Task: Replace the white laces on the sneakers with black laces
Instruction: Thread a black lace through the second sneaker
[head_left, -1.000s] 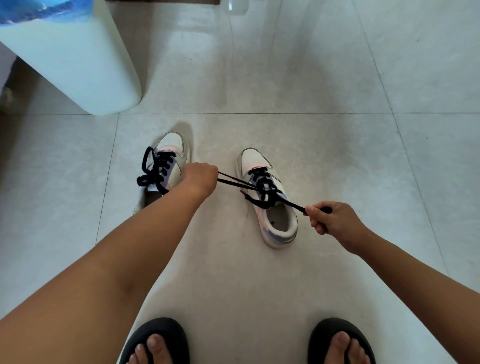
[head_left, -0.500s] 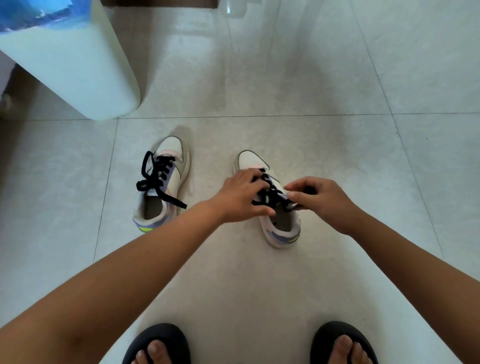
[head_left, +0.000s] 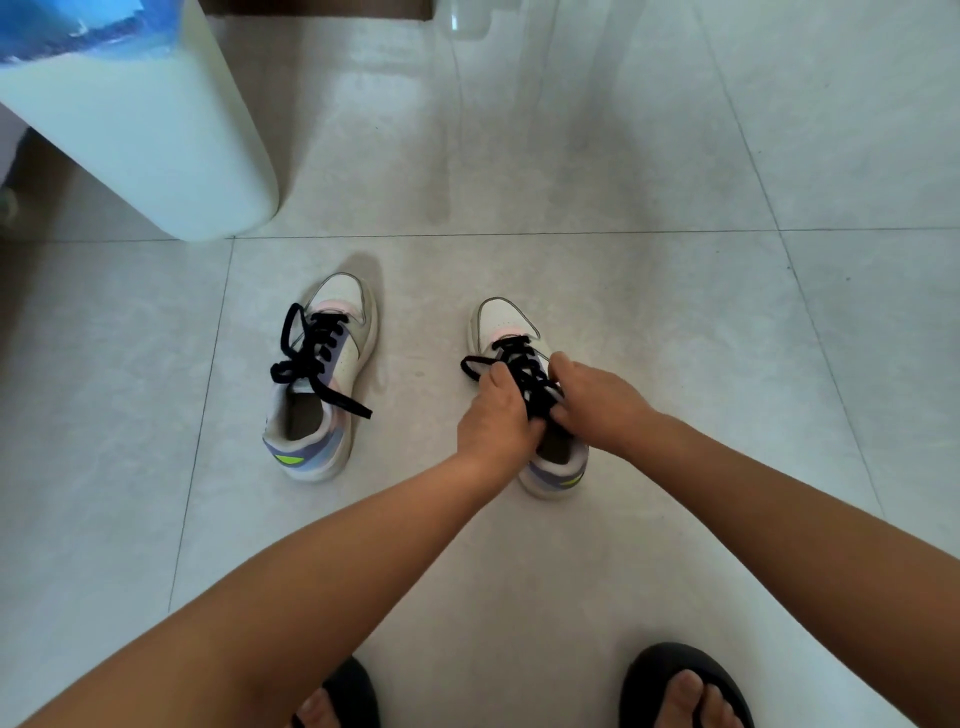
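Both hands have come in from the pulled-out lace ends: left hand (head_left: 496, 410) and right hand (head_left: 597, 402) now pinch the black flat lace (head_left: 524, 364) over the right-side white low-top sneaker (head_left: 511, 325), so tying comes next. Left of it, the second white sneaker (head_left: 340, 322) sits black-laced; pale plastic bin (head_left: 156, 145) beyond, nothing obstructing.

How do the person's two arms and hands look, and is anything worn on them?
Both forearms are bare all the way to the lower edge of the picture; no sleeve shows. The left hand and the right hand have no glove, and no watch, bracelet or ring is visible on them. The fingernails look short and unpainted, as far as the picture shows.
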